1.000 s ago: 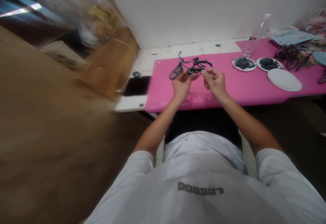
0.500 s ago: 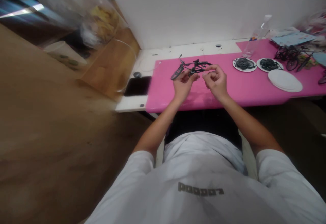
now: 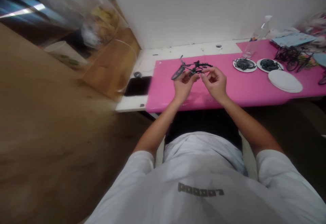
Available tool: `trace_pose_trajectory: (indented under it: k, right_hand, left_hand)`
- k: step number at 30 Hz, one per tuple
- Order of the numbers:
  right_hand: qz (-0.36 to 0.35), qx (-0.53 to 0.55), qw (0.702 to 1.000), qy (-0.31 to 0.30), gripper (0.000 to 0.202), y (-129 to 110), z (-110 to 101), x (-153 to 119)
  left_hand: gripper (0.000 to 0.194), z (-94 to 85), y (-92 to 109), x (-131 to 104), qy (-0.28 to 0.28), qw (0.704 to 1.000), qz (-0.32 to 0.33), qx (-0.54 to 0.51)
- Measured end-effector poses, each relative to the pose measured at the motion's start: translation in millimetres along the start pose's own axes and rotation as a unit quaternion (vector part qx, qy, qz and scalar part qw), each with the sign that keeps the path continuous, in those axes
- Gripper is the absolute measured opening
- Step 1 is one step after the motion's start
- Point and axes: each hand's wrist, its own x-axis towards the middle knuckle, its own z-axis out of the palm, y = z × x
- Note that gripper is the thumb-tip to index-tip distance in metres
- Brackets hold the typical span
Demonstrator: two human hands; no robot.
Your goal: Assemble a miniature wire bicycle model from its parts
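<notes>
A small black model bicycle (image 3: 187,66) is held up over the pink table cover (image 3: 163,96), its front wheel and handlebar toward the left. My left hand (image 3: 182,85) is closed on the middle of its frame, thumb and fingers pinching near the pedals. At the rear end of the bicycle, my right hand (image 3: 216,83) has its thumb and fingertips on the frame. Whether a small part sits between those right fingertips is too small to tell. No rear wheel shows on the bicycle.
Two white plates with black parts, a left plate (image 3: 235,67) and a right plate (image 3: 260,68), sit at right near a white lid-like disc (image 3: 285,80). Behind stand a clear bottle (image 3: 257,37) and several model bicycles (image 3: 292,59). A black phone-like slab (image 3: 138,86) lies at left.
My right thumb has moved left and closer to the bicycle's rear, and the right fingers have shifted onto it. The left hand and bicycle have barely moved.
</notes>
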Motion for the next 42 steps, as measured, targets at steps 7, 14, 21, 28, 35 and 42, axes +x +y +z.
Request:
trace_pose_trajectory:
  k: [7, 14, 21, 28, 35, 42]
  right_hand:
    - [0.007, -0.004, 1.000, -0.001, 0.047, 3, 0, -1]
    - [0.015, -0.009, 1.000, -0.005, 0.046, 4, 0, -1]
    - [0.025, -0.008, 1.000, -0.008, 0.043, 3, 0, -2]
    - [0.022, -0.003, 1.000, -0.006, 0.043, 5, 0, -2]
    - [0.019, -0.001, 1.000, -0.006, 0.042, 8, 1, -2]
    - [0.029, -0.006, 1.000, -0.006, 0.035, 7, 1, -2]
  left_hand:
    - [0.051, -1.6, -7, 1, -0.011, 1.000, 0.009, -0.012]
    - [0.052, -3.2, -6, 0, -0.011, 1.000, 0.011, 0.008]
    - [0.048, -5.3, -8, 1, -0.012, 1.000, 0.009, 0.016]
    - [0.049, -5.0, -13, 2, -0.010, 1.000, 0.009, -0.005]
    - [0.047, -5.0, -13, 2, -0.013, 1.000, 0.000, -0.002]
    - [0.054, -4.3, -8, 1, -0.011, 1.000, -0.002, 0.011]
